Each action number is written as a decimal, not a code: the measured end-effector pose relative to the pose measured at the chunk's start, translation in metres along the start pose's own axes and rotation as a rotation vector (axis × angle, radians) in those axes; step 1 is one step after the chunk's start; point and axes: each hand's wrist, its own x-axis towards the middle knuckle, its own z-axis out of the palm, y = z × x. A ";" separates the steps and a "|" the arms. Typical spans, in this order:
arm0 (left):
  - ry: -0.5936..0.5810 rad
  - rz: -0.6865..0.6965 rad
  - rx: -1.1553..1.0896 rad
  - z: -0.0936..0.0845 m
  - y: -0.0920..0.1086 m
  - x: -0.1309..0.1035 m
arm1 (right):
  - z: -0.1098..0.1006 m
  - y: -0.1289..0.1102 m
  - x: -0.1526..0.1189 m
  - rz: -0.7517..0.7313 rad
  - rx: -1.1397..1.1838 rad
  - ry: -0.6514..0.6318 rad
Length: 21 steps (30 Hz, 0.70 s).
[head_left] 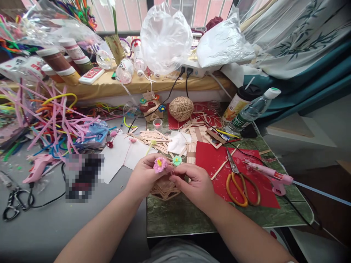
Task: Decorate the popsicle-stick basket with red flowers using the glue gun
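Pink flower (160,165) pinched between both hands (149,171), green flower (177,160) just behind, scissors (242,186) near the right.

Both the left hand (148,171) and right hand (196,183) are totally bare, and so are the forearms (242,233). Only clothing you can really see is some light grey fabric (182,252), kinda wrinkly, down at the bottom edge.

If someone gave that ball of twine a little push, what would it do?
The ball of twine looks nearly round, so it would probably roll. Being wound from thin cord, it likely feels light and grippy, and its loose strands could trail or unwind.
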 end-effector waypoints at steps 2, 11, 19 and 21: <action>0.020 0.013 -0.003 0.000 -0.002 0.000 | 0.000 0.000 0.000 0.009 0.013 0.005; -0.006 -0.017 -0.026 -0.003 -0.009 0.002 | 0.002 0.000 -0.001 0.060 -0.002 -0.013; -0.160 -0.123 0.088 -0.003 0.001 0.001 | 0.005 0.006 -0.004 0.210 0.173 0.045; -0.090 -0.063 0.167 -0.001 0.001 -0.001 | 0.005 0.005 -0.003 0.166 0.072 0.062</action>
